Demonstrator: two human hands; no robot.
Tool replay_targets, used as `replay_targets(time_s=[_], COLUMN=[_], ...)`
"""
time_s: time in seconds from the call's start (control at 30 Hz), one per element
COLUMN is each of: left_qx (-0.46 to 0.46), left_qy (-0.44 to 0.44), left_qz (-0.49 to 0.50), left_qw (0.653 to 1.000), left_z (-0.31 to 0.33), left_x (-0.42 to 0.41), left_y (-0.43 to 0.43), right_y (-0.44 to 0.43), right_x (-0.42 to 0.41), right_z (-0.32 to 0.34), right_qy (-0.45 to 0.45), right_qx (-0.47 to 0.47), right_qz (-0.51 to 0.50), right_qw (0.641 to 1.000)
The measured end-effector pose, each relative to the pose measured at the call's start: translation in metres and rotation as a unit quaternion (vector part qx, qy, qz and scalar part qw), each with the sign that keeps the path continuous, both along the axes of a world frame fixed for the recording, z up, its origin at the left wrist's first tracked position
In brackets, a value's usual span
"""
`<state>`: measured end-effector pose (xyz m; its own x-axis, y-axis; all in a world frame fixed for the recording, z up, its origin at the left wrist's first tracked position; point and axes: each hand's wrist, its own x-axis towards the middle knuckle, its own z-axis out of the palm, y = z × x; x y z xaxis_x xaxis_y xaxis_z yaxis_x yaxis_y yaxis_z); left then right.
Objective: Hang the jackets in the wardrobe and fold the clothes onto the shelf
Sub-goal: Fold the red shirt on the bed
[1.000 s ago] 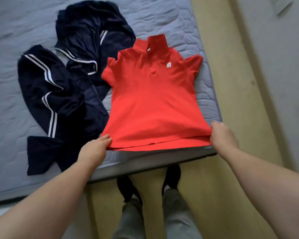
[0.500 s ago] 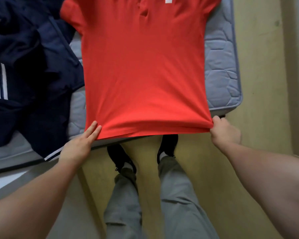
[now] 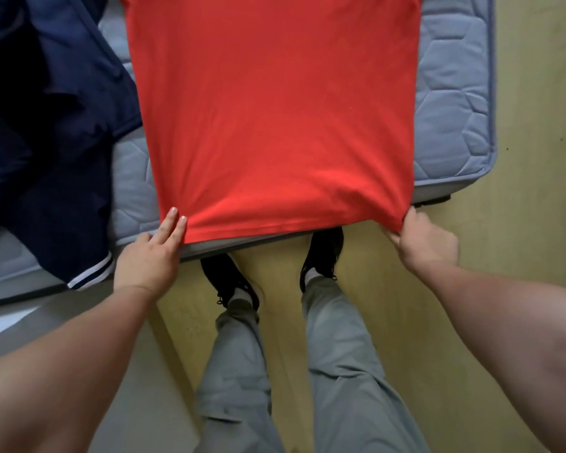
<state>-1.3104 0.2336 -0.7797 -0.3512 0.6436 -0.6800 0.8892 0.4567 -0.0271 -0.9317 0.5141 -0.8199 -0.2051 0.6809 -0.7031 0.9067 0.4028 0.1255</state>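
I see the red shirt (image 3: 275, 119) spread flat on the blue quilted mattress (image 3: 451, 93), its hem at the near edge. My right hand (image 3: 422, 243) pinches the hem's right corner with curled fingers. My left hand (image 3: 151, 253) lays straight, close-set fingers at the left corner. A navy jacket (image 3: 46, 125) lies crumpled to the left.

Blue-grey quilted mattress (image 3: 455, 93), yellow floor (image 3: 520, 191), grey strip at left
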Motion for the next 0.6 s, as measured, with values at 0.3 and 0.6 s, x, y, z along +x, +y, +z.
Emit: replay_targets(time_s=[0.3,0.6], left_qx=[-0.042,0.004], left_qy=[0.077,-0.084], left_qz=[0.014,0.072], left_qw=[0.996,0.994], left_z=[0.047,0.091], left_x=[0.026,0.048], left_y=[0.073,0.196], right_y=[0.0,0.092], right_x=[-0.029,-0.133], right_z=[0.059,0.136], right_qy=[0.006,0.058], right_qx=[-0.035,0.052], right_qz=[0.032,-0.031], right_qw=[0.999,0.996])
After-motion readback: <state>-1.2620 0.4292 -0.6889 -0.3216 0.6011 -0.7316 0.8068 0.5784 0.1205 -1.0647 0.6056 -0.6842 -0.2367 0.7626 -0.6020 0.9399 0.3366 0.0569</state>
